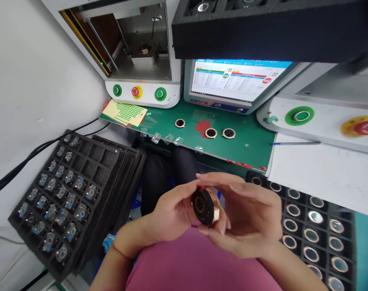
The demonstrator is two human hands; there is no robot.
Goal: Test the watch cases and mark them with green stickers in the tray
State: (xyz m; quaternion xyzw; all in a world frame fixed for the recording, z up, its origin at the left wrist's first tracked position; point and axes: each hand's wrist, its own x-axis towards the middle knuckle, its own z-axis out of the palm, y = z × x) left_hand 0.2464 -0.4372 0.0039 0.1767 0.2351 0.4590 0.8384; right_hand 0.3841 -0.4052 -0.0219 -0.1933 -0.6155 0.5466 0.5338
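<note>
In front of the pink shirt point(190, 262), the left hand point(173, 208) grasps the round case point(207, 205) while the right hand point(252, 214) curls around it, grip not determinable; sound handling calls for rim-only contact, fingertips off the black face point(201, 207).

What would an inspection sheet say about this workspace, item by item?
Surface: green bench top, three round gold-rimmed devices lying on it.
Job's things: a round dark-backed device in hand; left foam tray and right foam tray hold round parts.
Clutter: tape scraps along the bench edge; pen on paper.
Hands: left hand holds the dark-backed device; right hand curves around it, contact unclear.
Cables: black cables at left.
Surroundings: lit screen between machines.
</note>
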